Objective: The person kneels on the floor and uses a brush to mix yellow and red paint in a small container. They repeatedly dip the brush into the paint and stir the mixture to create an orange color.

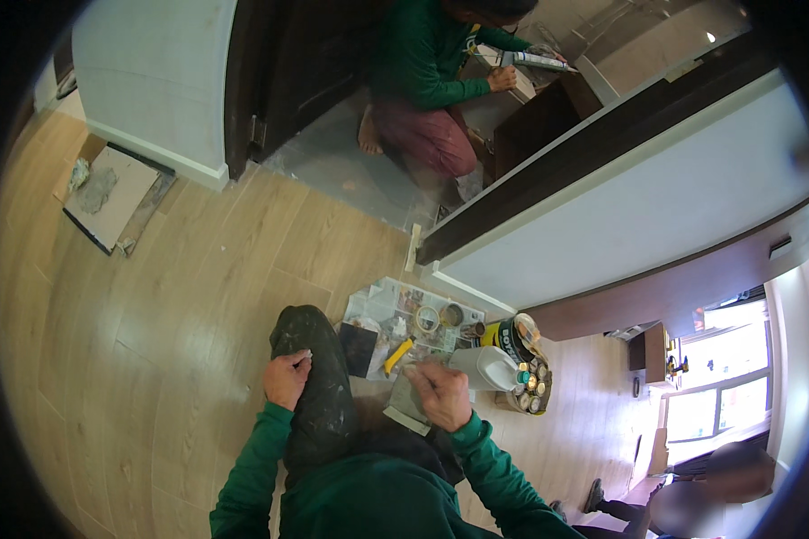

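My left hand (287,381) rests on my left knee, its fingers closed in a pinch. A small whitish bit shows at the fingertips, too small to name. To the right, my right hand (442,395) is closed with fingers pressed together, above a grey-green flat piece (406,402) with a pale edge. Whether it touches that piece or holds something small I cannot tell. Just beyond this hand a yellow-handled tool (398,356) lies by newspaper sheets (385,299). Left of the tool is a dark square piece (359,349). A roll of tape (427,318) sits farther back.
Right of the newspaper stand a white jug (483,366) with a green cap, a yellow-and-black bucket (505,338) and a box of several small cans (532,388). A co-worker (431,90) kneels beyond the doorway with a caulking gun (539,61). A smeared board (108,193) lies far left.
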### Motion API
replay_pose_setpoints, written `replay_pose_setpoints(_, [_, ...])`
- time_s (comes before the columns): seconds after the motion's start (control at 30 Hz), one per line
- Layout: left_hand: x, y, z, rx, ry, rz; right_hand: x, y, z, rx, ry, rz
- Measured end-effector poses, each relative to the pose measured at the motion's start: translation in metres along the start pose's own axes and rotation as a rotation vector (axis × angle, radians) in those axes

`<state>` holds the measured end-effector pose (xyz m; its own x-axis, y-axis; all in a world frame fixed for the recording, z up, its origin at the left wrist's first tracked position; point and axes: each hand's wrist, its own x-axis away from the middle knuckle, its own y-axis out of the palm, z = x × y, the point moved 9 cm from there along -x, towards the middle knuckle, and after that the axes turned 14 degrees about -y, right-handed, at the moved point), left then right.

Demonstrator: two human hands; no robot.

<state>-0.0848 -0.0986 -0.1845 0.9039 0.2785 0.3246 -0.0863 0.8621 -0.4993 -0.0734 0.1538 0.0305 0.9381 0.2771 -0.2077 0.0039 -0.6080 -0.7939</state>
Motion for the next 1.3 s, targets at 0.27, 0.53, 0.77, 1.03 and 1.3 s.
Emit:
replay_pose_setpoints(0.27, [-0.005,-0.007,-0.018,-0.063,-0.024,0.089,-0.013,-0.015,-0.001,0.012,-0.007,0.048])
replay_pose_setpoints(0.53, [-0.011,-0.032,0.0,0.115,-0.106,-0.026,-0.019,-0.047,0.017,-0.214,0.158,0.194])
replay_pose_setpoints(0.77, [0.028,-0.049,0.16,0.696,0.052,-0.4,0.0,-0.054,0.015,-0.37,0.157,0.22])
replay_pose_setpoints(1.03, [0.097,-0.011,0.298,0.299,0.618,-0.626,0.017,-0.094,-0.013,-0.227,-0.015,0.294])
replay_pose_setpoints(1.3, [0.12,0.003,0.313,0.41,0.519,-0.678,0.04,-0.114,-0.015,-0.194,-0.009,0.364])
